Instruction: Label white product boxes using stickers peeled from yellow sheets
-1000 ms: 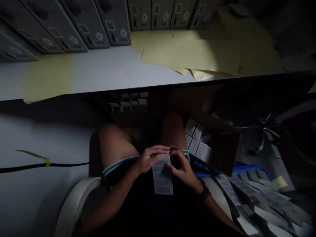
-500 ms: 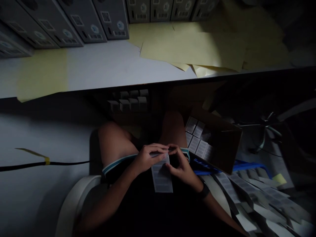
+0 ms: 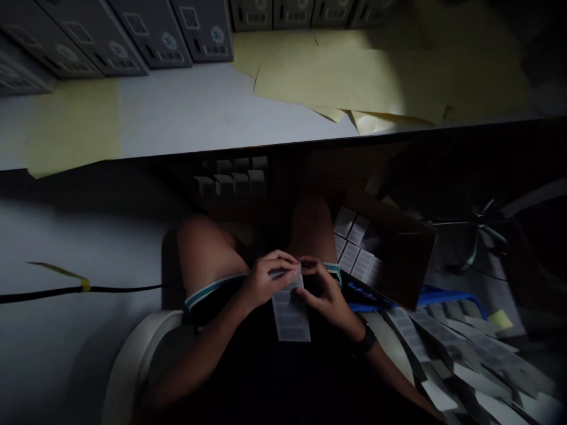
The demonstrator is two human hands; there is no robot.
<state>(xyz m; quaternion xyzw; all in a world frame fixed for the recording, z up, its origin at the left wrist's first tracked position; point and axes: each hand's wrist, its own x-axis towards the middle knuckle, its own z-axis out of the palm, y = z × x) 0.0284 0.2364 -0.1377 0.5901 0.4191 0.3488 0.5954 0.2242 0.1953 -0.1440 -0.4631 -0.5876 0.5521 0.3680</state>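
A pale printed carton piece [image 3: 291,316] with rows of small panels hangs over my lap, its top end between my hands. My left hand [image 3: 271,277] is closed on its upper left part, fingers stretched across the top edge. My right hand [image 3: 322,290] is at the upper right corner, with the fingertips meeting those of my left hand and the thumb bent near the card's right side. Its fingertips press at the card's top edge. The fine details at the fingertips are too dark to make out.
A white table [image 3: 190,112] bears grey boxes [image 3: 206,29] and yellow paper [image 3: 328,77]. Below right, an open cardboard box [image 3: 410,265] holds small cartons [image 3: 363,262]. Flat printed cartons [image 3: 478,354] lie beside the chair at right. More small boxes [image 3: 240,184] stand under the table.
The view has shifted slightly, so the table sits a little higher. Both hands remain at the card's top end, with only small finger movements.
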